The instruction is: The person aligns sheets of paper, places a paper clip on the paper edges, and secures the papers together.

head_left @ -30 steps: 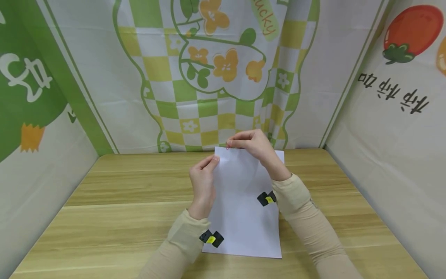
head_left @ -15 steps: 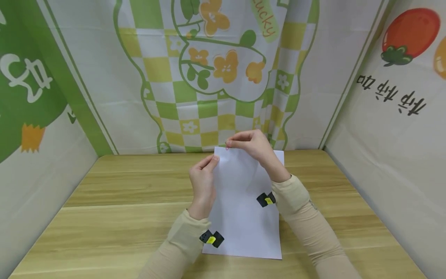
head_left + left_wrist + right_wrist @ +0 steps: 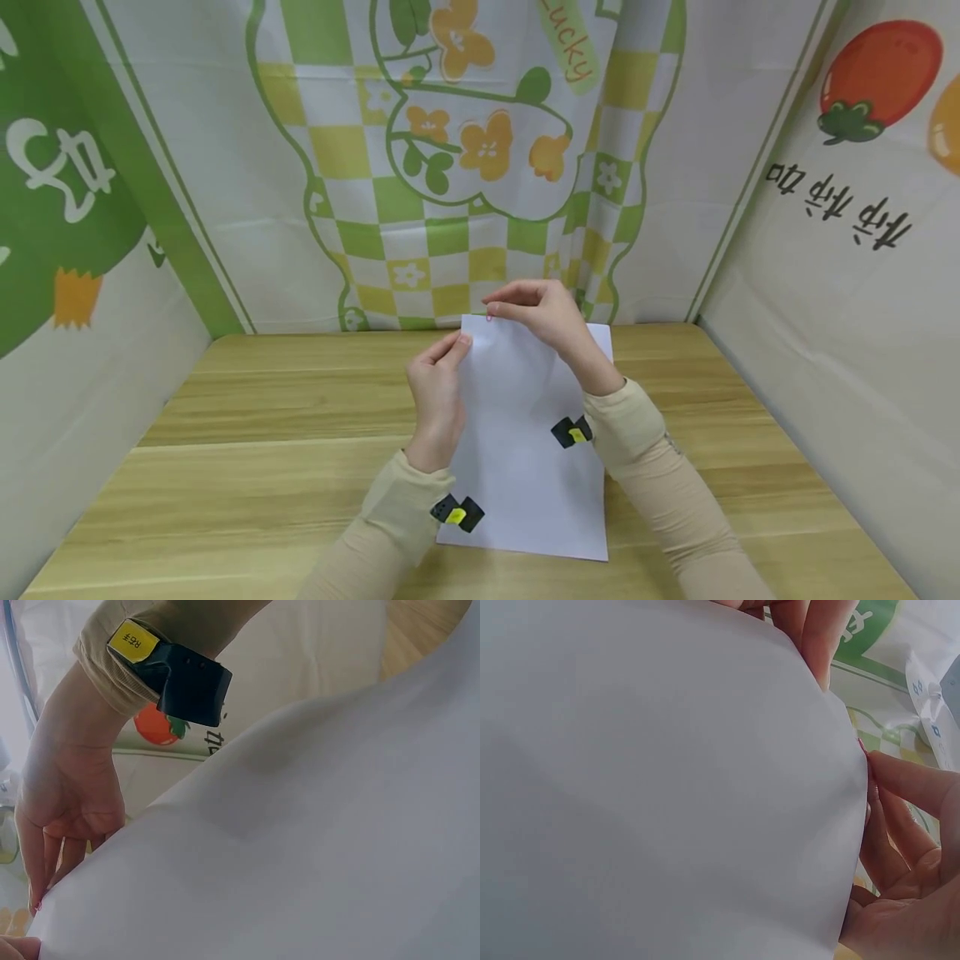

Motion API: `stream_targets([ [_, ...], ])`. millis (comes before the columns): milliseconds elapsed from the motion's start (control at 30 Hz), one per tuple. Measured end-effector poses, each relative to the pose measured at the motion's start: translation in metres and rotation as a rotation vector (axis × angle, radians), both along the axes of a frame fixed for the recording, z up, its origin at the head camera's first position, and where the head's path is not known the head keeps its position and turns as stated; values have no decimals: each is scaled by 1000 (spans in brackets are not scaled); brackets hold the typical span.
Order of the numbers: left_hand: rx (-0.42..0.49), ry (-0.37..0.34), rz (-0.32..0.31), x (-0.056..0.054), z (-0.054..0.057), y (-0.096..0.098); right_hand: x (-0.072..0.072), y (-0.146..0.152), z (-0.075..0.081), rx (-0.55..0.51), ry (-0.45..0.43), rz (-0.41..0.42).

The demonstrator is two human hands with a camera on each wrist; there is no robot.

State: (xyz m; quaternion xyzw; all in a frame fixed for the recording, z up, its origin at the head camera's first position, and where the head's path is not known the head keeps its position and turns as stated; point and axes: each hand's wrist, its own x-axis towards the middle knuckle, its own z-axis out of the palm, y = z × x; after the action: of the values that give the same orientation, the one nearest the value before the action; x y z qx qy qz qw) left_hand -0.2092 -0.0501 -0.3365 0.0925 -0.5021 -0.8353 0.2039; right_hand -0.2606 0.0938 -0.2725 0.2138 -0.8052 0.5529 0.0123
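Observation:
A white sheet of paper is held up over the table, its top edge near the table's back. My left hand pinches its left edge close to the top left corner. On the top edge, just right of that corner, sits a small pink paper clip. My right hand reaches across the top of the sheet and pinches the clip between thumb and fingers. The right wrist view shows the thumb against the pink clip; the paper hides part of the fingers.
The wood-grain table extends around the sheet. A patterned curtain hangs along the table's back edge, with printed cloth walls at both sides. Small black cameras are strapped to the wrists.
The right index finger has shifted slightly left and lifted a little from the thumb at the clip. Left hand and paper stay nearly in place; the head view tilts slightly.

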Motion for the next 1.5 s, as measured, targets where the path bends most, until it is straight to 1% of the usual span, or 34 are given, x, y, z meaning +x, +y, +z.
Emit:
stream_targets([
  [200,1,-4,3,1,0,0,1,-1,-2,2,27,-4],
  [433,16,13,1,2,-1,-1,1,-2,-5,-4,77,-1],
  [700,23,12,-3,2,0,-1,3,-4,-3,-13,85,1],
  [1000,25,15,5,2,0,-1,3,-5,-4,-13,104,-6],
  [1300,33,27,3,1,0,0,3,-2,-6,-1,134,18],
  [1400,31,29,6,2,0,0,4,-2,-6,0,139,22],
  [1433,30,28,7,2,1,0,8,-2,-2,4,140,23],
  [1500,30,27,8,3,1,0,8,-2,-2,3,142,25],
])
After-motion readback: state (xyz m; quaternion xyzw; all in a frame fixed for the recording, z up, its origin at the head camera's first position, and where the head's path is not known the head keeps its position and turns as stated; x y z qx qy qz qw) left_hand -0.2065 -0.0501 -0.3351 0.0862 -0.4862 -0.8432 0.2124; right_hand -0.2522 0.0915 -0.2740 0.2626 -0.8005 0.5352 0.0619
